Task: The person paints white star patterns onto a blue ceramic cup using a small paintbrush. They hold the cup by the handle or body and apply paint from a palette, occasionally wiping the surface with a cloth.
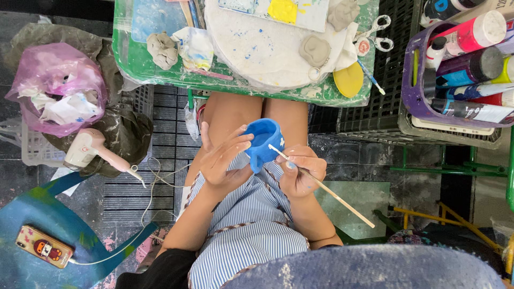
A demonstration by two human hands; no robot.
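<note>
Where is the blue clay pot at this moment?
In the head view, the blue clay pot sits centre frame over the person's lap, held by the left hand, with the right hand touching a thin brush to it.

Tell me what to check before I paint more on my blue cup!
1. Left hand has the blue cup held steady: ok.
2. Right hand has a grip on the brush: ok.
3. Brush tip touches the cup: ok.
4. Paint on the tip: cannot tell.
5. Cup held over the striped apron, so drips land there: ok.
6. Paint tubes close by in the purple basket: ok.
</note>
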